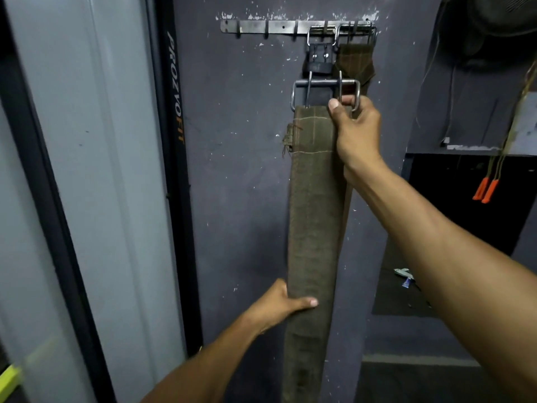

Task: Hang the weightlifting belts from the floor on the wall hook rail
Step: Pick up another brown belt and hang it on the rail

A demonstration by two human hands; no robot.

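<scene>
Right hand clamps olive belt beside its steel buckle | left hand pinches strap at 6 o'clock | belt hangs vertical | free hooks on wall hook rail lie at 11 o'clock, above the buckle.

The held belt runs off the bottom edge. It hides the lower parts of two hung belts; right fingers disappear behind its buckle.
</scene>
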